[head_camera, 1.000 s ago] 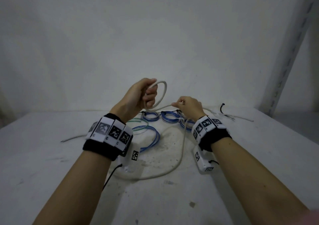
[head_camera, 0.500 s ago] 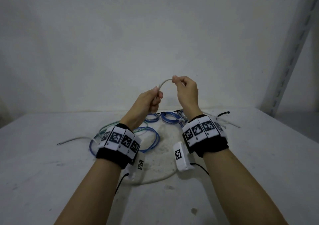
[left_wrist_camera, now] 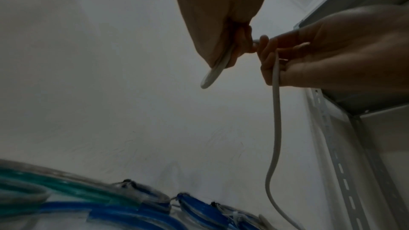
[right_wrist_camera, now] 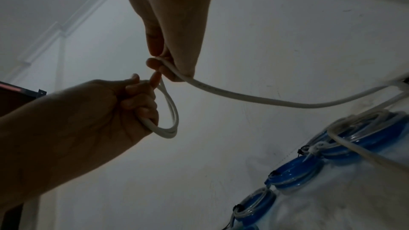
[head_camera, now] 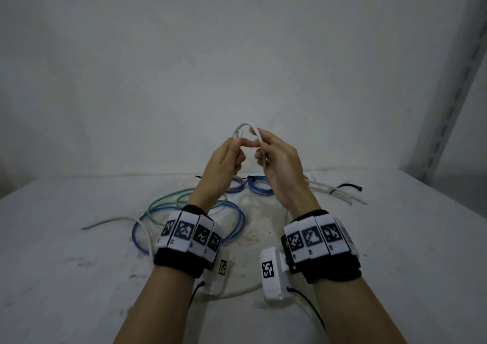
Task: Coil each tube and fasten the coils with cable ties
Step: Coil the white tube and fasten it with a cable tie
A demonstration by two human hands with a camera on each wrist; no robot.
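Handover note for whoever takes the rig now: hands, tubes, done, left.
Left hand grips a small two-turn coil of white tube. Right hand pinches the same tube; its free length hangs to the table.
Done: small blue coils at the back, tied.
Left: finish and tie the white coil; loose green tube and loose blue tube. A black cable tie lies far right.

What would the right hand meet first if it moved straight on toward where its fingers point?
Probably the left hand. The right hand grips the white tube, and its fingertips already almost touch the left fingers; only a small gap shows, and depth is unclear.
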